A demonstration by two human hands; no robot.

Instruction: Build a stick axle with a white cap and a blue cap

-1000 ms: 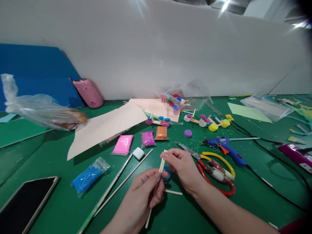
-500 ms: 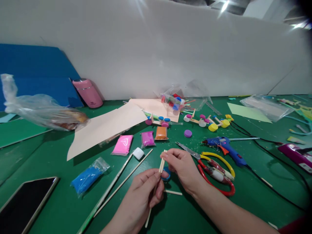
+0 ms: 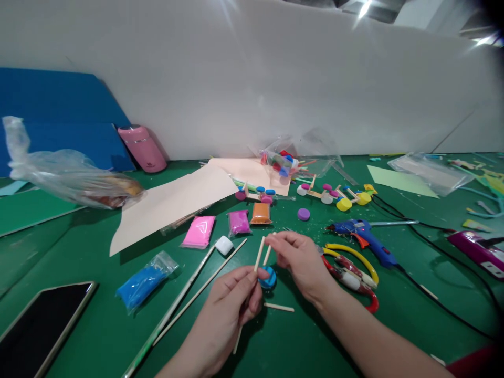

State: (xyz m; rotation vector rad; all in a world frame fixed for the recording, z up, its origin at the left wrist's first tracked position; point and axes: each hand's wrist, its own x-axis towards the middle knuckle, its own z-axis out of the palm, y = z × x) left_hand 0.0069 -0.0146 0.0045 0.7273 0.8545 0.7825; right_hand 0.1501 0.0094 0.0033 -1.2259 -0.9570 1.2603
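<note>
Spreading below, the green table (image 3: 189, 325) bears red-and-yellow-handled scissors (image 3: 352, 282) at four o'clock. At six o'clock, the left hand (image 3: 232, 299) pinches a long stick (image 3: 259, 254) leaning toward one o'clock; at that hand's two o'clock, the right hand (image 3: 299, 262) grips a second stick (image 3: 268, 254). A blue disc (image 3: 269, 278) shows at the right hand's eight o'clock.

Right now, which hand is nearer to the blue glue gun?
Right. The right hand is to the left of the glue gun; the left hand is farther left, nearer the camera.
</note>
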